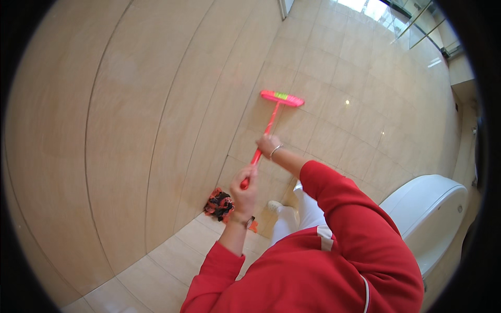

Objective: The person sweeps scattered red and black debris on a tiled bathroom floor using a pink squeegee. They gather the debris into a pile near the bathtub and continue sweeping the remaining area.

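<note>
A pink broom (282, 98) with a lime-green patch on its head stretches away from me, its bristle end out over the tiled floor (334, 104). My left hand (245, 190) is closed round the near end of its red handle (256, 156). Further down that handle, my right hand (268, 144) has its fingers wrapped round it. Just left of my left wrist, a crumpled black and red heap (219, 204) lies on the floor by the wall; I cannot tell what it is made of. Whether the bristles touch the floor is hard to make out.
A beige tiled wall (130, 130) runs along the left side. At my right stands a white rounded basin-like fixture (425, 208). Glass panels (422, 26) are at the far right. My white shoe (273, 206) is beside the heap.
</note>
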Tool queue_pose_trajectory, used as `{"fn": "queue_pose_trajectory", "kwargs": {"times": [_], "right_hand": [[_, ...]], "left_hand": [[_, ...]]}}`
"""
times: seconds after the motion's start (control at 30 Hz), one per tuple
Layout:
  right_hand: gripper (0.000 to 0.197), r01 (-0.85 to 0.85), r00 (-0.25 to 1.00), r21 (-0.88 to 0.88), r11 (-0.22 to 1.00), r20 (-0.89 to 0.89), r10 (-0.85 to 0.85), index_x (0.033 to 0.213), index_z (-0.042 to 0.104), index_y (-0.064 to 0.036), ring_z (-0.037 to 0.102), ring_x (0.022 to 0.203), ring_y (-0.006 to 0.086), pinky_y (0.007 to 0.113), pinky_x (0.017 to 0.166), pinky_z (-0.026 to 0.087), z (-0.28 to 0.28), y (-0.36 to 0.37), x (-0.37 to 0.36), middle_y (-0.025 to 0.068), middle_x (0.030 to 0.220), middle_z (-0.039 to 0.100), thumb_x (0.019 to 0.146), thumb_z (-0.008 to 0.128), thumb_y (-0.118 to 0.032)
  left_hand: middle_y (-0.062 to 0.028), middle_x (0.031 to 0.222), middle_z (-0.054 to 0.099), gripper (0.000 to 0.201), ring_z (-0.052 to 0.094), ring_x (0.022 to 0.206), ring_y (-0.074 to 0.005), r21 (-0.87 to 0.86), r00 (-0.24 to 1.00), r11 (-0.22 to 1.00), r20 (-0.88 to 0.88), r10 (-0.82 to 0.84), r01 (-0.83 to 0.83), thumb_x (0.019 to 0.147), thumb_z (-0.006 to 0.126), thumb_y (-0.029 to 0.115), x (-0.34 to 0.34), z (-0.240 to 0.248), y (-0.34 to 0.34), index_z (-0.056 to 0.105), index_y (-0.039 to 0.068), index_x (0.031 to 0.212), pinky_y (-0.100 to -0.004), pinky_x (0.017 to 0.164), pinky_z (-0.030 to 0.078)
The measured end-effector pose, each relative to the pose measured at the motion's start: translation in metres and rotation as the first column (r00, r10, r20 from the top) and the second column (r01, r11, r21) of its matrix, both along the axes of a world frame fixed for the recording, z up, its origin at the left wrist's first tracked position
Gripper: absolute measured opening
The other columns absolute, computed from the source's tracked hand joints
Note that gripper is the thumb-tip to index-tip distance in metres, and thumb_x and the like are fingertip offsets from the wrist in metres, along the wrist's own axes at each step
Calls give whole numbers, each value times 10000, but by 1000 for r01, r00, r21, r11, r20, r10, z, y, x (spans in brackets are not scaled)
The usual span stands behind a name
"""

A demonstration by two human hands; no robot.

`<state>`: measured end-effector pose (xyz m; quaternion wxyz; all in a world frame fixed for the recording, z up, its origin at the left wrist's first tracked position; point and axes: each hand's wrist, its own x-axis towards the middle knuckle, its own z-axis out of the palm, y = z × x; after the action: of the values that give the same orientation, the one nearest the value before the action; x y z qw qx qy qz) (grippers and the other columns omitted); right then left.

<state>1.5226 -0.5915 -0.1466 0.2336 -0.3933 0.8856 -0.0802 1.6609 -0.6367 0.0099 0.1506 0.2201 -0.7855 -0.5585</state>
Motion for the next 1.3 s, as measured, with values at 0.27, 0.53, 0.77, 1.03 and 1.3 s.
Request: {"fn": "queue_pose_trajectory", "kwargs": {"times": [0.27, 0.53, 0.77, 1.03, 1.3], "right_hand": [[176, -349, 852, -272, 897, 306, 424, 871, 710, -138, 693, 875, 297, 421, 658, 557, 55, -43, 103, 94, 850, 701, 754, 673, -264], [115, -102, 904, -405, 908, 343, 255, 822, 696, -135, 670, 814, 335, 452, 651, 519, 113, -21, 41, 113, 805, 678, 761, 643, -218], [112, 101, 980, -319, 942, 195, -39, 864, 664, -112, 666, 790, 338, 461, 639, 514, 124, 20, -53, 143, 830, 664, 781, 630, -178], [172, 424, 903, -357, 832, 94, -419, 901, 608, -94, 651, 739, 357, 463, 598, 508, 94, 68, -118, 198, 856, 605, 834, 619, -252], [116, 595, 759, -379, 709, -25, -650, 851, 575, -107, 659, 711, 345, 467, 581, 509, 76, 140, -290, 176, 849, 605, 788, 630, -187]], "left_hand": [[-45, 740, 577, 219, 550, 715, -138, -267, 986, 963, 168, -1, 47, 855, 618, -56, 48, 89, 5, 486, -4, 688, -275, 702, 467], [-35, 671, 582, 202, 552, 659, -146, 24, 961, 962, -53, -272, 274, 842, 578, -51, -5, 139, -27, 525, 35, 667, -446, 916, 443], [-28, 660, 536, 150, 526, 660, -158, 170, 780, 763, -197, -593, 623, 781, 628, -28, -86, 142, -46, 540, 27, 672, -436, 951, 414], [-47, 646, 533, 239, 544, 668, -178, 92, 520, 511, -163, -839, 854, 783, 674, -17, -186, 133, -25, 517, 10, 605, -423, 978, 400], [-37, 637, 507, 282, 563, 713, -183, 79, 462, 455, -182, -868, 887, 810, 635, -71, -370, 107, 46, 476, 6, 592, -422, 993, 400]]}}
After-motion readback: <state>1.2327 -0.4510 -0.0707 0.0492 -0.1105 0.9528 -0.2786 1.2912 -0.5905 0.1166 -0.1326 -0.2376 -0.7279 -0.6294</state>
